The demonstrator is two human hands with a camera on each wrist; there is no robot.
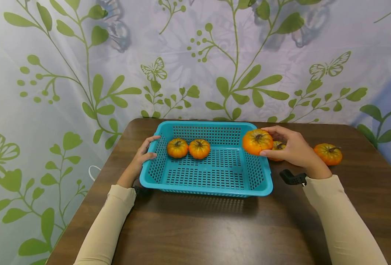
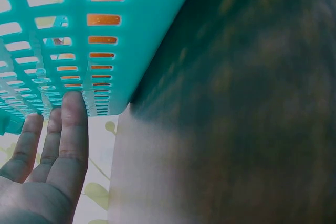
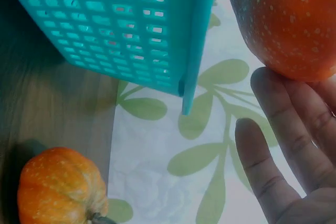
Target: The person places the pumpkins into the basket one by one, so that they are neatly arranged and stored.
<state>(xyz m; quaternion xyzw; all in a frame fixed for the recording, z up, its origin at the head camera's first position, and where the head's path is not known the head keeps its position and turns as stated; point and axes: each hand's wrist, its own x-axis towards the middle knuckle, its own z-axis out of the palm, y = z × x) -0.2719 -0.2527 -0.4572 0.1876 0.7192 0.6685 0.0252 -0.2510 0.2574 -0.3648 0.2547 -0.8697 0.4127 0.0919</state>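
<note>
In the head view my left hand [image 1: 141,158] holds the left rim of a turquoise plastic basket [image 1: 208,189], thumb and index finger on the rim. The left wrist view shows other fingers [image 2: 73,135] stretched along the outside of its slotted wall. Two small orange pumpkins [image 1: 177,148] sit side by side at the left inside the basket. My right hand [image 1: 289,145] grips another small pumpkin [image 1: 257,141] above the basket's right rim, thumb at its near side. In the right wrist view the fingertips [image 3: 268,85] support this pumpkin from below.
The basket stands on a dark wooden table [image 1: 195,232]. Right of it, one pumpkin [image 1: 277,149] lies partly hidden behind the right hand, and another [image 1: 328,154] lies farther right. A leaf-patterned curtain [image 1: 195,73] hangs behind the table.
</note>
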